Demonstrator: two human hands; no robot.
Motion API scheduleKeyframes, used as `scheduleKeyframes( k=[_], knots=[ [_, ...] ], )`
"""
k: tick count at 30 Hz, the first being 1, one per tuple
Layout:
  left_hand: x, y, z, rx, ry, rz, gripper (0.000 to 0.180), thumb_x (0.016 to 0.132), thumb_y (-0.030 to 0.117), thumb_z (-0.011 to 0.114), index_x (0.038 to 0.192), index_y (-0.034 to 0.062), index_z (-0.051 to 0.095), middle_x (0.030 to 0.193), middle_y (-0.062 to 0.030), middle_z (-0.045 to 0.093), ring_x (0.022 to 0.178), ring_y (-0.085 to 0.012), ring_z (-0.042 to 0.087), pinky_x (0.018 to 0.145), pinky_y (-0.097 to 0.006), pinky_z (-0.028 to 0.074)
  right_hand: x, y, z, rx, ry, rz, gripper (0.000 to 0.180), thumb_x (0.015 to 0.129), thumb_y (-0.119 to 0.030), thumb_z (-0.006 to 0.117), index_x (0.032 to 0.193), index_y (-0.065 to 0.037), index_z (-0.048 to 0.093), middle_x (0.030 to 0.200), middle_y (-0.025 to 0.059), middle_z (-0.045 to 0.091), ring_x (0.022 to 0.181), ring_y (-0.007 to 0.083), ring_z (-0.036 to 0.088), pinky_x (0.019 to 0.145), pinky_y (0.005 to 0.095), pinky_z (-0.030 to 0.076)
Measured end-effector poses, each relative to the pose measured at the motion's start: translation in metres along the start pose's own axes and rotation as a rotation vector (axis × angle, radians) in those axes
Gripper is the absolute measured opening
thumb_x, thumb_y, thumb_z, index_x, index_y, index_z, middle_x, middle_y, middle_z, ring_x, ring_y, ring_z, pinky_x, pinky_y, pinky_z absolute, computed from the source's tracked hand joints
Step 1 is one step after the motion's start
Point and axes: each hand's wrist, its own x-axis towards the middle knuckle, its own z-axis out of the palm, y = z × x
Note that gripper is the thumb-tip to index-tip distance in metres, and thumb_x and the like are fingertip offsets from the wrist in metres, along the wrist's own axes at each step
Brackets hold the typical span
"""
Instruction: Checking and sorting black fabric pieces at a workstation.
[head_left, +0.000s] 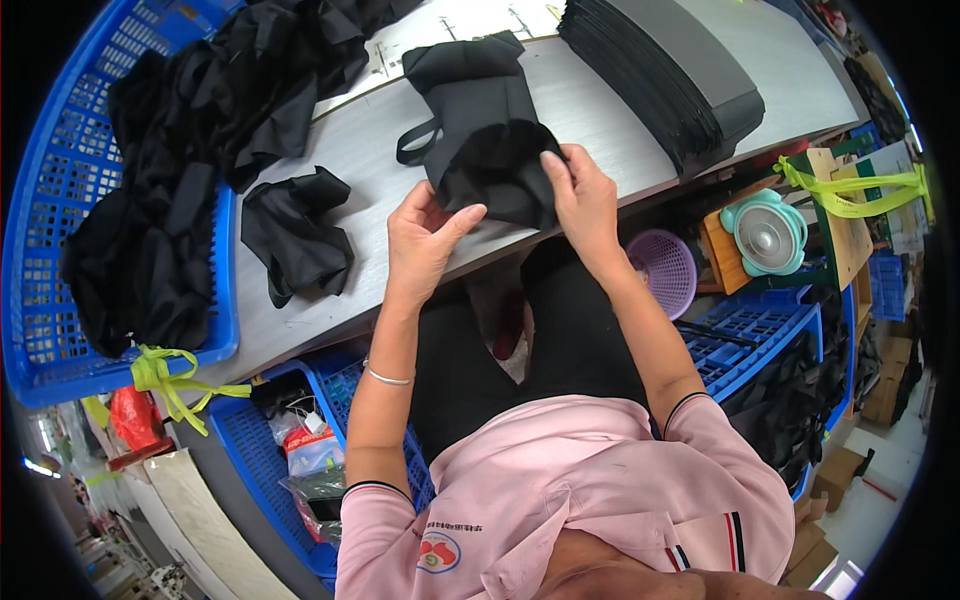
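A black fabric pouch (485, 110) with a small loop strap at its left side lies at the table's near edge, between my hands. My left hand (430, 235) pinches the pouch's near left edge between thumb and fingers. On its near right side, my right hand (582, 205) grips the cloth with the thumb on top and the fingers partly hidden behind it. To the left, a crumpled black fabric piece (298, 235) rests by itself on the grey table (375, 140).
A blue basket (228, 270) heaped with black cloth stands at the left. A stack of flat black pieces (690, 80) lies at the right back. Below the table are a purple basket (665, 272), a teal fan (765, 232), blue crates (750, 345) and a blue bin (250, 450).
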Motion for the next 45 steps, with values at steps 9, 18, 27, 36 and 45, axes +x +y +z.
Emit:
scheduleKeyframes(
  k=[9, 18, 27, 36, 45],
  knots=[
    [-0.015, -0.002, -0.006, 0.452, 0.406, 0.113, 0.033, 0.077, -0.001, 0.071, 0.109, 0.0020, 0.063, 0.083, -0.0027, 0.065, 0.068, -0.0100, 0.056, 0.064, -0.024, 0.046, 0.021, -0.001, -0.017, -0.141, 0.097, -0.016, 0.015, 0.089, -0.008, 0.063, 0.105, -0.008, 0.064, 0.061, 0.0153, 0.061, 0.057, 0.0324, 0.065, 0.053, 0.0403, 0.047],
    [0.027, 0.014, 0.028, 0.826, 0.010, 0.484, 0.047, 0.083, 0.005, 0.070, 0.129, 0.0074, 0.059, 0.117, -0.0146, 0.067, 0.110, -0.0318, 0.064, 0.094, -0.040, 0.049, 0.007, 0.004, -0.028, -0.240, -0.215, -0.039, 0.025, 0.085, -0.019, 0.074, 0.106, -0.008, 0.067, 0.056, 0.0096, 0.057, 0.052, 0.0299, 0.058, 0.052, 0.0393, 0.046],
    [0.085, -0.018, 0.003, 0.886, 0.248, 0.322, 0.021, 0.092, 0.020, 0.066, 0.107, 0.0056, 0.070, 0.091, -0.0171, 0.073, 0.083, -0.0344, 0.070, 0.076, -0.039, 0.053, 0.119, 0.016, -0.131, -0.833, 0.475, -0.461, 0.040, 0.083, -0.032, 0.077, 0.116, -0.011, 0.067, 0.107, 0.0058, 0.064, 0.102, 0.0264, 0.060, 0.085, 0.0381, 0.048],
    [0.005, 0.020, 0.046, 0.624, 0.384, 0.614, 0.038, 0.084, 0.012, 0.074, 0.120, 0.0030, 0.063, 0.123, -0.0144, 0.064, 0.122, -0.0324, 0.056, 0.104, -0.040, 0.043, 0.170, 0.035, -0.181, -0.377, 0.072, -0.007, 0.034, 0.088, -0.041, 0.069, 0.096, -0.009, 0.077, 0.088, 0.0074, 0.068, 0.085, 0.0258, 0.067, 0.076, 0.0355, 0.051],
    [-0.069, -0.038, 0.091, -0.379, -0.301, -0.177, 0.078, 0.100, 0.055, 0.050, 0.153, 0.0018, 0.031, 0.152, -0.0155, 0.039, 0.138, -0.0222, 0.041, 0.112, -0.037, 0.036, -0.048, -0.029, -0.115, -0.585, 0.091, -0.553, 0.012, 0.087, -0.009, 0.070, 0.088, -0.001, 0.061, 0.110, 0.0147, 0.062, 0.092, 0.0311, 0.065, 0.072, 0.0375, 0.055]
  ],
)
